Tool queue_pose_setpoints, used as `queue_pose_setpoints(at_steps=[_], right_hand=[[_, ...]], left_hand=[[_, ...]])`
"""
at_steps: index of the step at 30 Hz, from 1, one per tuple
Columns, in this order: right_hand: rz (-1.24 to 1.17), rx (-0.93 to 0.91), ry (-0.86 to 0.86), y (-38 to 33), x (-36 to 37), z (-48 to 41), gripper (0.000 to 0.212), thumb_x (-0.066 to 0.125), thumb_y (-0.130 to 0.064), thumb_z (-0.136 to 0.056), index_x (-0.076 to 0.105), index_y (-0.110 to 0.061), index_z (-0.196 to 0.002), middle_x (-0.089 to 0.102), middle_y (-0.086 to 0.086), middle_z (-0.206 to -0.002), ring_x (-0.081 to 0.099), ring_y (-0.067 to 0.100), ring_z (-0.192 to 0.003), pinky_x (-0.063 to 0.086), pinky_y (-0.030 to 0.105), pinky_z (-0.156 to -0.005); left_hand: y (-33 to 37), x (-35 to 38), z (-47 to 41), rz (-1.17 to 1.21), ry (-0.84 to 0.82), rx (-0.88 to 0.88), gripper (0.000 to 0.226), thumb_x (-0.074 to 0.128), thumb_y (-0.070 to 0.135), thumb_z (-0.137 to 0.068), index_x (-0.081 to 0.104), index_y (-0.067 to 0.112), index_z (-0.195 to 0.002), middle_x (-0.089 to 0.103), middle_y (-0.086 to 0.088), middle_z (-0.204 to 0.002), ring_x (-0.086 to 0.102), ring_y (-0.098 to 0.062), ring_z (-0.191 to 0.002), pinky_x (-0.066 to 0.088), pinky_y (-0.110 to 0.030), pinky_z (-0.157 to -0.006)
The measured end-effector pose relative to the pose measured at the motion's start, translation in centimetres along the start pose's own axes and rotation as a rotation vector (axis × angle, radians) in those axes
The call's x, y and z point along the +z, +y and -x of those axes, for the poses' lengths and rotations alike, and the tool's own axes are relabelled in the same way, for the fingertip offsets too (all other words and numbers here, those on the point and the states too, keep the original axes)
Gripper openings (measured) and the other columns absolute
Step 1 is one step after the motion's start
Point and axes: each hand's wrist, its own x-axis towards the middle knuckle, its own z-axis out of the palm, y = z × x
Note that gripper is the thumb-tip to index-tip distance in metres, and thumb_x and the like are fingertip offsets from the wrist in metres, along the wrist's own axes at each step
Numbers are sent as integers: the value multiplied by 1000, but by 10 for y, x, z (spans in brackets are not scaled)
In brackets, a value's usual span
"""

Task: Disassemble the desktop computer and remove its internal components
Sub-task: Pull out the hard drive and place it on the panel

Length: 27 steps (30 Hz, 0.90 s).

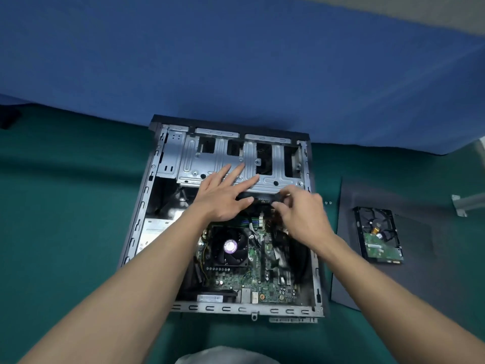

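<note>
An open desktop case (pixel 147 206) lies flat on a green mat. At its far end is a silver drive cage (pixel 278 166). The motherboard (pixel 262 282) with a black CPU fan (pixel 229 246) fills the near half. My left hand (pixel 223 195) rests flat with fingers spread on the near edge of the drive cage. Just below that edge, my right hand (pixel 301 211) has its fingers curled around a dark part; motion blur hides what it is. A removed hard drive (pixel 378 236) lies board-side up to the right of the case.
The grey side panel (pixel 409 285) lies on the green mat (pixel 65 206) to the right, under the hard drive. Two small screws (pixel 328 203) sit beside the case. A metal bracket (pixel 464 204) shows at the far right. A blue wall (pixel 236 61) stands behind.
</note>
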Motion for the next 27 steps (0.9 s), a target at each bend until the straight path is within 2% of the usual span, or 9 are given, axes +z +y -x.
queue_pose_setpoints(at_steps=[3,5,7,10,12,14,19,25,27], right_hand=[[-218,-40,144,-5,-31,9,10,72,-25,-84,64,-26,-90,56,-10,-61,56,8,-57,43,25,-61],[-308,-88,199,-8,-47,16,17,74,-25,-82,60,-32,-88,55,-12,-63,54,4,-54,45,17,-60],[-353,-137,245,-12,-62,21,17,74,-25,-81,62,-32,-90,55,-13,-65,52,1,-55,40,8,-58],[-458,-181,332,-15,-89,28,18,75,-23,-81,66,-26,-96,56,-13,-68,53,4,-57,45,16,-60],[-552,-206,405,-15,-109,32,17,75,-21,-81,66,-26,-94,59,-12,-70,56,12,-58,48,25,-59],[-650,-227,492,-12,-128,37,15,75,-19,-81,66,-24,-92,62,-8,-72,57,14,-57,50,29,-58],[-915,-297,658,7,-163,49,11,69,-11,-86,63,-8,-95,63,-1,-72,55,12,-52,46,21,-50],[-1201,-330,738,44,-178,55,6,60,-8,-91,56,-12,-91,64,4,-74,56,20,-56,46,30,-54],[-1264,-316,781,57,-180,53,6,58,-8,-91,55,-12,-92,64,6,-76,58,21,-59,47,31,-57]], left_hand=[[3,-1,0,-38,-9,-16,54,27,61,-98,-1,61,-144,-23,21,-155,-23,-8,-144,-12,-37,-114],[7,-1,0,-79,-3,-36,56,29,59,-99,-3,59,-145,-24,18,-155,-23,-10,-144,-12,-39,-115],[12,1,1,-123,16,-66,59,32,54,-100,-5,56,-146,-25,15,-156,-23,-13,-145,-12,-41,-116],[26,8,4,-176,55,-121,67,38,46,-101,-9,49,-149,-25,8,-157,-24,-20,-145,-11,-43,-116],[36,12,6,-179,79,-156,73,42,40,-100,-10,43,-151,-23,2,-158,-22,-24,-145,-10,-43,-116],[45,14,7,-169,90,-173,76,44,36,-99,-9,37,-153,-19,-3,-160,-19,-26,-146,-7,-43,-118],[70,19,10,-173,124,-140,75,45,37,-99,-2,20,-155,-13,-4,-162,-13,-23,-148,-1,-38,-121],[121,10,4,239,116,-13,66,47,39,-100,9,36,-154,3,8,-162,9,-16,-148,14,-41,-121],[136,7,-2,275,120,17,62,47,35,-101,14,39,-153,9,8,-161,14,-17,-148,17,-42,-120]])
